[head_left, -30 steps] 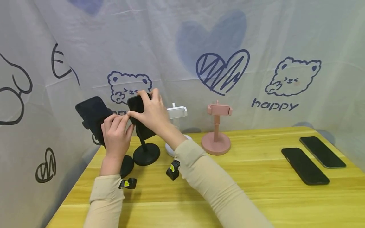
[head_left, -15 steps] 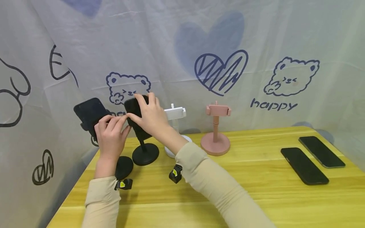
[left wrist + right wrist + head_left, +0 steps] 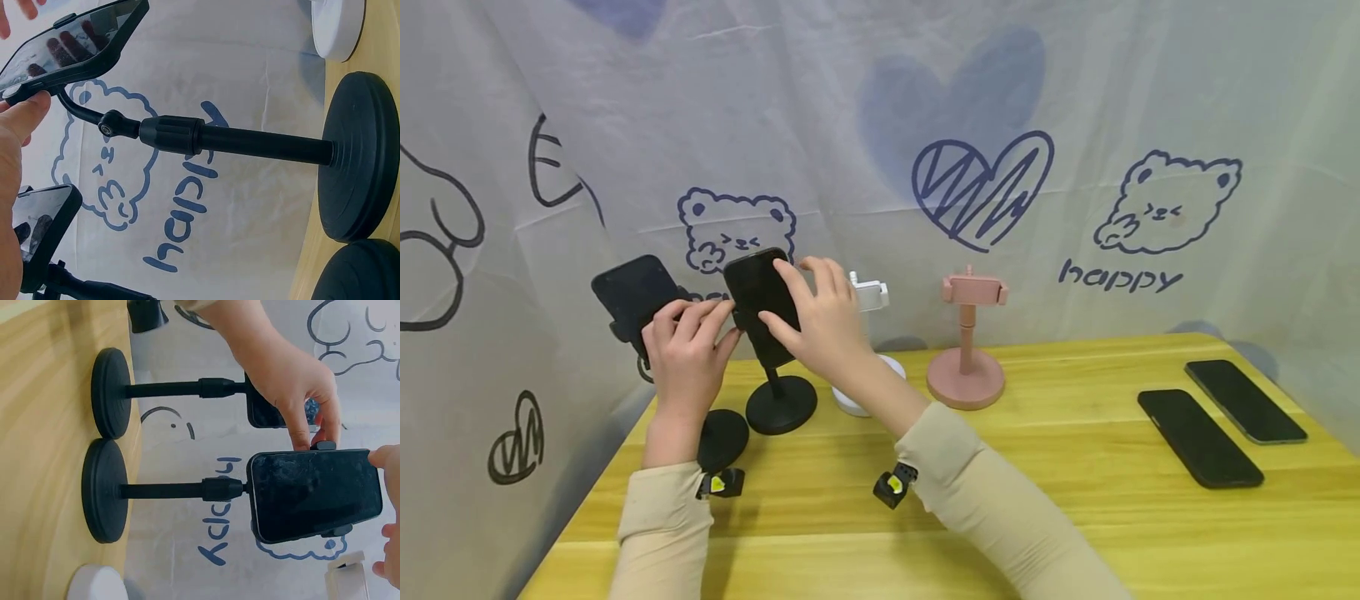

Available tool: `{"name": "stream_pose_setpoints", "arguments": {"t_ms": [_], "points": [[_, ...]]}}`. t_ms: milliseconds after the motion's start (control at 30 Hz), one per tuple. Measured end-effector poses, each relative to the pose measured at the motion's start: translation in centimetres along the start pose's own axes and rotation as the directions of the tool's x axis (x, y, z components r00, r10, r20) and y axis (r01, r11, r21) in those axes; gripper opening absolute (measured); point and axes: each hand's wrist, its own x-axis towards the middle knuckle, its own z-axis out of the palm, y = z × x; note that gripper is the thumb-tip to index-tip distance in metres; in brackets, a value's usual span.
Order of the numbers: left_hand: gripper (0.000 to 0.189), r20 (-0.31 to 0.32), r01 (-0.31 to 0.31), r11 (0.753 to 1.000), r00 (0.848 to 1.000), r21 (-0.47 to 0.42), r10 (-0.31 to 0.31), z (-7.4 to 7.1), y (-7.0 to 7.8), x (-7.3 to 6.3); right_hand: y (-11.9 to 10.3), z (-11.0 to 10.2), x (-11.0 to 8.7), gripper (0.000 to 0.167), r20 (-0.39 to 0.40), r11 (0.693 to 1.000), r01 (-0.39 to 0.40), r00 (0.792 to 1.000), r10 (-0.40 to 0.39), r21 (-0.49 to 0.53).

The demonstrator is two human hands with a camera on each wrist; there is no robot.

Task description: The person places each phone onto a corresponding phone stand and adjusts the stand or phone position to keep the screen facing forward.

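Observation:
A black phone leans in the clamp of a black phone holder, its dark screen toward me. My left hand pinches the clamp's arm at the phone's left edge with thumb and fingers. My right hand is at the phone's right side, fingers spread and loosely bent. One of its fingertips is right at the phone's upper corner in the right wrist view; the others stand apart. Behind my left hand, a second phone sits in another black holder, partly covered by that hand.
A white phone holder, partly behind my right hand, and a pink one stand further right. Two dark phones lie flat at the right of the wooden table. A printed cloth hangs behind.
My right hand has loosened from the phone and shifted right and slightly down, uncovering more of its screen. My left hand has moved slightly left, still at the clamp.

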Motion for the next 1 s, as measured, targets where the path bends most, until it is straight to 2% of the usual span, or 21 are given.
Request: {"name": "stream_pose_setpoints", "arguments": {"t_ms": [133,367,467,733,1000], "points": [[0.035,0.001,0.000,1.000,1.000,-0.003,0.000,-0.1,0.0,0.1,0.6,-0.3,-1.2,0.056,-0.068,0.998,0.047,0.997,-0.044,0.038],[0.033,0.011,-0.010,1.000,1.000,-0.018,0.010,-0.6,0.2,0.6,1.5,-0.8,-3.0,0.052,-0.164,0.989,0.146,0.976,-0.142,0.012],[0.033,0.041,-0.015,1.000,0.999,-0.020,0.016,-1.1,0.3,0.9,1.8,-1.1,-3.9,0.051,-0.169,0.987,0.158,0.974,-0.152,0.019],[0.037,0.123,0.009,1.000,0.992,-0.026,-0.005,-2.3,0.4,1.5,3.3,-1.7,-6.4,0.051,-0.180,0.980,0.160,0.974,-0.138,0.115],[0.035,0.185,0.000,0.999,0.983,-0.040,0.007,-3.2,0.6,1.9,4.9,-2.8,-8.4,0.053,-0.152,0.978,0.135,0.982,-0.112,0.157]]}}
